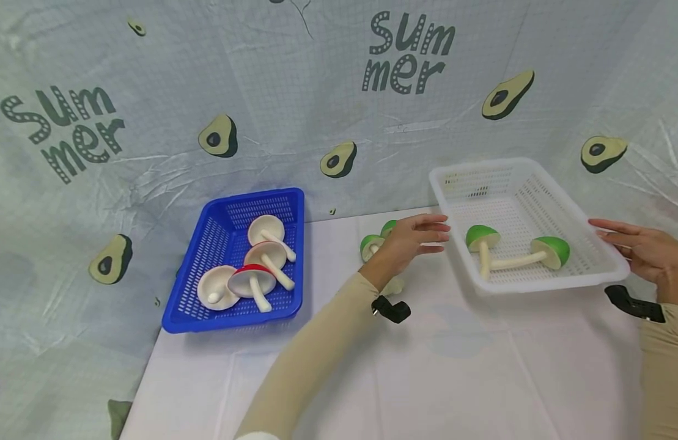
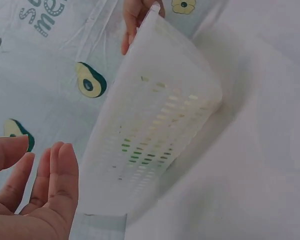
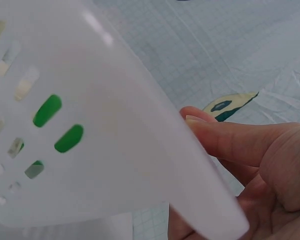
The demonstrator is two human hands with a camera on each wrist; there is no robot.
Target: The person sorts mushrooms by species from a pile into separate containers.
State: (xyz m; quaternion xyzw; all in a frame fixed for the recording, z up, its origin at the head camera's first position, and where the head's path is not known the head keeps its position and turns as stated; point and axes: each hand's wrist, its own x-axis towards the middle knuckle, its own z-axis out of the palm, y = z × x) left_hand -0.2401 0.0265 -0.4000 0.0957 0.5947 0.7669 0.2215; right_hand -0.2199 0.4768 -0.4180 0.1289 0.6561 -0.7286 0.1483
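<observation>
My right hand (image 1: 649, 252) grips the right rim of a white plastic basket (image 1: 589, 278), with the thumb and fingers at the edge in the right wrist view. Two green-capped toy mushrooms (image 1: 552, 252) lie inside it, their stems meeting. My left hand (image 1: 407, 244) is held just off the basket's left side; the left wrist view shows its fingers loosely bent, holding nothing and apart from the wall. Partly hidden behind this hand, more green-capped mushrooms (image 1: 367, 245) lie on the table.
On the left of the white-covered table (image 1: 438, 385) stands a blue basket (image 1: 179, 315) with several toy mushrooms (image 1: 253, 282), at least one red-capped. A curtain (image 1: 283, 91) printed with avocados hangs behind the table.
</observation>
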